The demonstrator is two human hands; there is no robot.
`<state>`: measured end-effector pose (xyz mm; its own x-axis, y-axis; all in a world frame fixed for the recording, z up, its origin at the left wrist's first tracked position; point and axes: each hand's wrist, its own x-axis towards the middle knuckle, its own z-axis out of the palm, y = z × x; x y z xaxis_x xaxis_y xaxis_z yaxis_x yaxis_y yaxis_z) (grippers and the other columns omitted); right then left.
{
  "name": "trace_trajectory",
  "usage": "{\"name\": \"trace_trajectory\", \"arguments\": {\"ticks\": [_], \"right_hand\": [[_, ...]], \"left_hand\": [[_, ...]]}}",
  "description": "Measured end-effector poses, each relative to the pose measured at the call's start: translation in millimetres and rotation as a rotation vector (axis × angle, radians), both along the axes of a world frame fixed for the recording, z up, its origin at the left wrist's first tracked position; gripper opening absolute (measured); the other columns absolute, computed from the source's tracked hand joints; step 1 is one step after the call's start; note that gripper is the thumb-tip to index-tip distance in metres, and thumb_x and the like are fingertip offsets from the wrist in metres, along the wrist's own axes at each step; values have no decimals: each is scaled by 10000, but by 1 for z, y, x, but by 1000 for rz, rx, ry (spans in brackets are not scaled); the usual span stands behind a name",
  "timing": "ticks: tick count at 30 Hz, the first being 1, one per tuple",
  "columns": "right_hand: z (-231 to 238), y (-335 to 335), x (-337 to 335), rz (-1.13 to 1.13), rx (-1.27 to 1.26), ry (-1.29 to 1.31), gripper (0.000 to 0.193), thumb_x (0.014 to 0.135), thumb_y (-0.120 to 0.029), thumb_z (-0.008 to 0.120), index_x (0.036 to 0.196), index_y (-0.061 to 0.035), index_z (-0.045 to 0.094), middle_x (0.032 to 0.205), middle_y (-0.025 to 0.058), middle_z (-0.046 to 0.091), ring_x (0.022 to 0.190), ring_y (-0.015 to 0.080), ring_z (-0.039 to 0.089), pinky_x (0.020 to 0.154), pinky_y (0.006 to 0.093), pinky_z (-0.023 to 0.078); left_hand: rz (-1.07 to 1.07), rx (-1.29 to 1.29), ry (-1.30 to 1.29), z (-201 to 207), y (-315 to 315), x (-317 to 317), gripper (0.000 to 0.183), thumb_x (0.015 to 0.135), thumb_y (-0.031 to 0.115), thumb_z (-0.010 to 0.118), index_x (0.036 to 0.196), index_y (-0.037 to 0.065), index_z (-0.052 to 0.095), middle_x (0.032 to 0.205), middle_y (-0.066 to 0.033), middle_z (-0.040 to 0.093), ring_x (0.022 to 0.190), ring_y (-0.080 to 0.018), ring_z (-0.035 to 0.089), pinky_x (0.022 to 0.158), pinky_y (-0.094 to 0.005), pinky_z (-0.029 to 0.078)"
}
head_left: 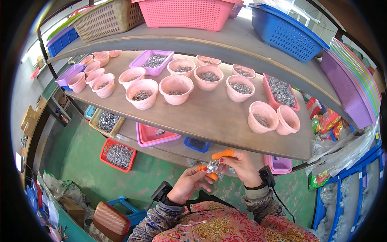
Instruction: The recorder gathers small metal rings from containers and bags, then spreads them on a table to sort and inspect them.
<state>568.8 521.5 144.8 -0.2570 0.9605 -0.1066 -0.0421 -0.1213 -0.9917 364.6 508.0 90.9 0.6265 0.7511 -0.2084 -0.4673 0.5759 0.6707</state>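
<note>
A small shiny silver metal part (213, 165) is pinched between my two hands, in front of the shelf's near edge. My left hand (190, 182) grips it from the left between thumb and fingers. From the right, my right hand (244, 168) holds the same part with its fingertips. Orange finger covers sit on some fingertips of both hands. The part's exact kind is too small to tell. Beyond the hands, pink round tubs (176, 89) stand on the middle shelf (193, 117), several with small silver pieces in them.
Pink (185, 16) and blue baskets (288, 34) stand on the upper shelf. A red basket of silver parts (118, 156) rests low at left, above the green floor (86, 161). A padded chair (111, 222) stands lower left; a blue rack (342, 201) is at right.
</note>
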Motion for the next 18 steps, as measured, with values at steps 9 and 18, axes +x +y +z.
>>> {"name": "trace_trajectory", "arguments": {"ticks": [9,18], "right_hand": [[-5,-1,-7,-33,-109,36,225,924,-156,580,1015,27,673,766,29,642,622,67,565,501,195,441],[-11,-5,-22,-74,-86,-48,250,938,-199,576,1010,19,675,743,15,626,578,51,534,479,178,413]], "left_hand": [[-98,-51,-126,1,-2,-7,336,947,190,462,1152,-63,545,1017,-140,642,831,-197,622,661,-329,560],[45,114,149,7,-9,-2,427,981,346,480,1208,-14,512,1046,-120,640,807,-155,623,655,-313,566]]}}
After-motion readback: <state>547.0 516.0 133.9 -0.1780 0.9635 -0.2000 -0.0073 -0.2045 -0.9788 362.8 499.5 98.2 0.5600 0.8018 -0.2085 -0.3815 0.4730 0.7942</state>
